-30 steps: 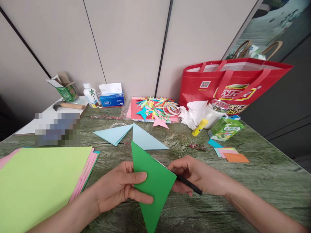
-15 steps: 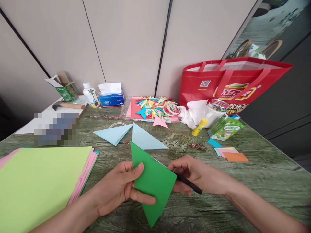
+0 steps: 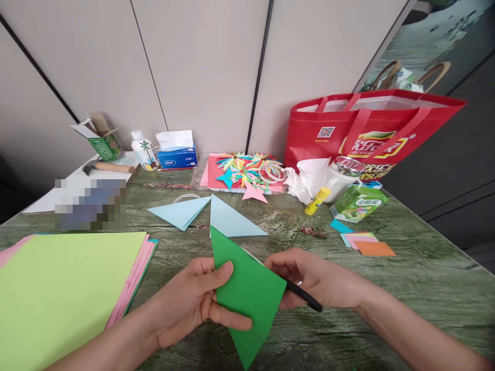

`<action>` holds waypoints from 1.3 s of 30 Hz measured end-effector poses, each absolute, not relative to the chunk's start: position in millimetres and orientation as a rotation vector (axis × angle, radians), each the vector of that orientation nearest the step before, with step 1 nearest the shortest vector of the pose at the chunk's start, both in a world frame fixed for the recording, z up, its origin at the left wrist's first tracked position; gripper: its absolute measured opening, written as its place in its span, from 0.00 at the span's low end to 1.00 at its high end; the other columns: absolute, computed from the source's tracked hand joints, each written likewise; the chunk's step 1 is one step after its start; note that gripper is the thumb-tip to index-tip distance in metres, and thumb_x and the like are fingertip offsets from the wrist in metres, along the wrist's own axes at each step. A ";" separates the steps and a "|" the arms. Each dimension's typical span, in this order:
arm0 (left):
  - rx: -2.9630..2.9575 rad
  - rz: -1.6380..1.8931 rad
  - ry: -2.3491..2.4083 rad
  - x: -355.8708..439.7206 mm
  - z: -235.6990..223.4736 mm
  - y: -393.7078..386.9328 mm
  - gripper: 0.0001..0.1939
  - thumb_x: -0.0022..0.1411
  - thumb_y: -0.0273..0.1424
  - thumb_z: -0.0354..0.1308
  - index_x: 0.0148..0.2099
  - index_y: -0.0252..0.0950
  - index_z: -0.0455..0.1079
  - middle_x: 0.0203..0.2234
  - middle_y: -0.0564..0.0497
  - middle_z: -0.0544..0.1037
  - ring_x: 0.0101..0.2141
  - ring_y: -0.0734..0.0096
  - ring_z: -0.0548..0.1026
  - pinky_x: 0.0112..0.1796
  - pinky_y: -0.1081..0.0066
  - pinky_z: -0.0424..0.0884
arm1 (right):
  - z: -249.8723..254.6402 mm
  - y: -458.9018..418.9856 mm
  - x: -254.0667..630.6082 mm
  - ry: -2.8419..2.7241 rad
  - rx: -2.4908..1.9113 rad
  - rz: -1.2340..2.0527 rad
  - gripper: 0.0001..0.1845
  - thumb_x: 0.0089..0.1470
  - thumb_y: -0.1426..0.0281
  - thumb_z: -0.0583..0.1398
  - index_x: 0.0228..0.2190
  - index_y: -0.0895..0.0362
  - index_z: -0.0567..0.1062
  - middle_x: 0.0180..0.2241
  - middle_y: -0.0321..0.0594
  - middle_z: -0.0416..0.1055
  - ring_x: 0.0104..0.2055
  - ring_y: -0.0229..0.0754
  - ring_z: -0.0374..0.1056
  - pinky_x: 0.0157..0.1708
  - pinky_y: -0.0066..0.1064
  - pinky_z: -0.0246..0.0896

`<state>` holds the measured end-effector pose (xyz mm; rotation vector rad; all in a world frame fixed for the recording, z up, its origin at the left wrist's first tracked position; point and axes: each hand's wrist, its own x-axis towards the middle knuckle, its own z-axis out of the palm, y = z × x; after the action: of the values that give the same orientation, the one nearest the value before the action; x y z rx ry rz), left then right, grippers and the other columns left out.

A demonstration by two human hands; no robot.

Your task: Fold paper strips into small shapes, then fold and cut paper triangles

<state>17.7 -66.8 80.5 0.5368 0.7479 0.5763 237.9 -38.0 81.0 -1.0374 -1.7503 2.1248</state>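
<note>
My left hand (image 3: 204,293) grips a folded piece of green paper (image 3: 251,293), thumb on the front and a finger laid across its lower part. The paper stands tilted, with points at its top and bottom. At its right edge, my right hand (image 3: 299,275) is closed round a black-handled tool (image 3: 307,296). Its front end is hidden behind the paper, so I cannot tell its kind. A thin pale strip shows along the paper's upper right edge. Just beyond lie two light blue folded paper triangles, a left one (image 3: 181,211) and a right one (image 3: 234,219).
Left lies a stack of coloured paper (image 3: 69,293), with a hammer (image 3: 112,167) behind it. A tissue pack (image 3: 178,157), paper stars (image 3: 243,170) and a red bag (image 3: 328,139) line the back. A glue stick (image 3: 317,201), green carton (image 3: 359,203) and small paper pieces (image 3: 375,248) are right.
The green paper has shifted slightly right and down, with my left hand still on it. My right hand has barely moved, and the black handle stays at the paper's right edge.
</note>
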 end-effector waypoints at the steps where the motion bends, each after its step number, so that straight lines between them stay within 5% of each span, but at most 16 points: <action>1: 0.530 0.576 0.745 17.4 80.2 -66.5 0.12 0.59 0.32 0.54 0.38 0.29 0.75 0.35 0.42 0.80 0.32 0.63 0.78 0.32 0.67 0.76 | 80.6 -38.4 237.9 -1.749 -1.039 2.120 0.20 0.40 0.59 0.66 0.33 0.60 0.72 0.33 0.39 0.72 0.36 0.40 0.68 0.38 0.32 0.62; 10: 0.525 0.560 0.738 17.4 80.2 -63.9 0.13 0.59 0.31 0.54 0.41 0.28 0.74 0.34 0.40 0.79 0.32 0.61 0.78 0.31 0.68 0.76 | 77.5 -40.4 237.6 -1.728 -1.052 2.076 0.20 0.39 0.59 0.66 0.31 0.60 0.73 0.28 0.36 0.70 0.30 0.36 0.64 0.31 0.27 0.60; 16: 0.517 0.554 0.724 15.0 81.7 -65.0 0.13 0.61 0.30 0.52 0.40 0.27 0.74 0.33 0.39 0.79 0.32 0.62 0.78 0.31 0.69 0.76 | 75.1 -41.8 240.5 -1.686 -1.091 2.112 0.16 0.41 0.61 0.64 0.29 0.61 0.73 0.18 0.30 0.62 0.18 0.27 0.51 0.16 0.19 0.47; 28: 0.495 0.512 0.751 18.5 78.5 -67.1 0.14 0.62 0.30 0.50 0.42 0.24 0.72 0.37 0.35 0.78 0.34 0.59 0.78 0.30 0.68 0.77 | 84.4 -40.3 231.4 -1.710 -1.096 2.100 0.14 0.38 0.72 0.65 0.30 0.61 0.71 0.29 0.37 0.70 0.29 0.34 0.64 0.31 0.25 0.58; 39: 0.472 0.524 0.706 19.4 82.0 -67.9 0.14 0.63 0.28 0.48 0.39 0.26 0.74 0.32 0.40 0.80 0.30 0.63 0.79 0.30 0.68 0.77 | 77.1 -41.8 236.4 -1.648 -1.125 2.089 0.11 0.37 0.73 0.63 0.29 0.61 0.73 0.21 0.33 0.66 0.21 0.29 0.55 0.17 0.18 0.48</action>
<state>19.4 -67.9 82.0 0.4718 0.7061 0.5244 236.4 -41.8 77.1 -1.1248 -1.6480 2.0886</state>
